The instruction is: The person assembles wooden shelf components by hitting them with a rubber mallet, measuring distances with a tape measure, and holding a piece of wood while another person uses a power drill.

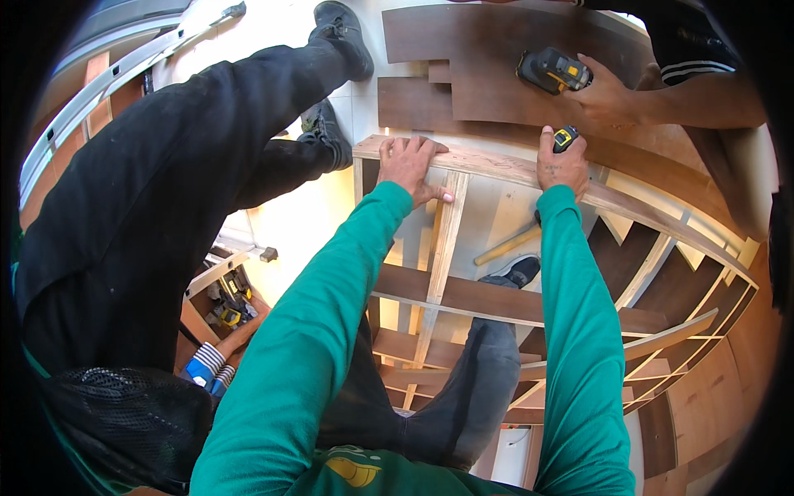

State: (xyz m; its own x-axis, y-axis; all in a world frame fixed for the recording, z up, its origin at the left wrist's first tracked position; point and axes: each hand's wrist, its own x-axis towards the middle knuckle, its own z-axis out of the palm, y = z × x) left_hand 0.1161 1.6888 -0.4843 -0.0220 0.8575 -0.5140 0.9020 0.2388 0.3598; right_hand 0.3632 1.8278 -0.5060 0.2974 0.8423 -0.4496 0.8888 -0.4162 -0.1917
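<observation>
Currently the curved wooden frame rail (496, 169) runs across upper centre of the frame. Left hand (411, 168) lies spread flat on it, fingers splayed, just above an upright stud (445, 240). Right hand (562, 161) is curled around a yellow-black tool (566, 137), resting on the same rail. Judgement: keep left palm pressing down hard and clear of the tool's line. Co-worker's hand (608, 95) grips a drill (552, 70) on dark veneer panel (496, 50), upper right. Hammer (506, 245) lies below the rail.

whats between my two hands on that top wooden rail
In the head view, only bare rail lies between the left hand and the right hand, which grips a small yellow-and-black tool.
</observation>
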